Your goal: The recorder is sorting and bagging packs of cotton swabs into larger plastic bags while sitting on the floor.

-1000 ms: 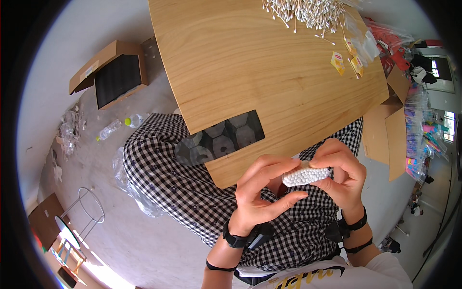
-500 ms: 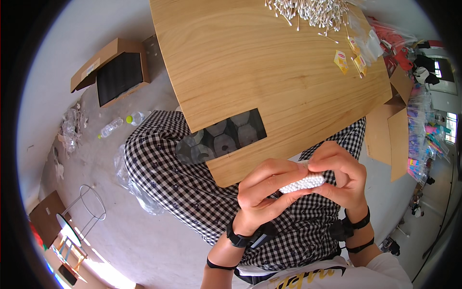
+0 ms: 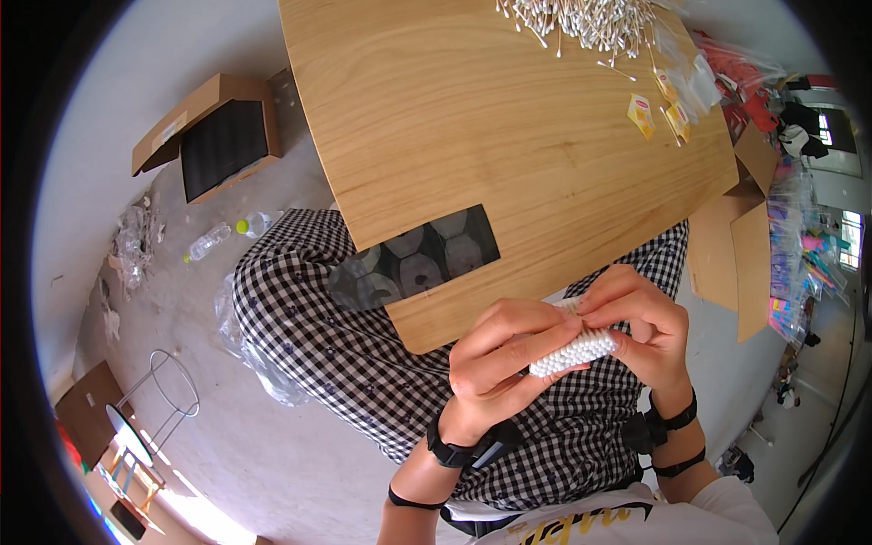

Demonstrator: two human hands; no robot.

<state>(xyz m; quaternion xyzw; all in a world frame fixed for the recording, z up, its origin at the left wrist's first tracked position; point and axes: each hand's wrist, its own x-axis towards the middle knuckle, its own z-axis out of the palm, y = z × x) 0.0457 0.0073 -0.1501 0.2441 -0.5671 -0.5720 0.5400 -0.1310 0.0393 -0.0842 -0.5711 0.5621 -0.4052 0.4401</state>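
Note:
Above my lap, just past the table's near edge, both hands hold a tight bundle of cotton swabs (image 3: 572, 355). Its packed white tips face toward me. My left hand (image 3: 505, 356) is closed around the bundle's left side, with the thumb below and the fingers above. On the right side, my right hand (image 3: 643, 325) pinches the bundle with its thumb and fingertips. Part of the bundle is hidden behind my fingers. A big heap of loose cotton swabs (image 3: 595, 23) lies at the table's far end.
Small yellow packets (image 3: 641, 115) and clear plastic film lie at the right of the wooden table (image 3: 472, 118). A dark tray with rounded hollows (image 3: 418, 259) is at its near left. An open cardboard box (image 3: 718, 254) stands to the right; bottles (image 3: 209, 242) lie on the floor left.
The bundle has tilted so more of its white tips show. My right thumb has shifted up its side, and the hands have otherwise barely moved.

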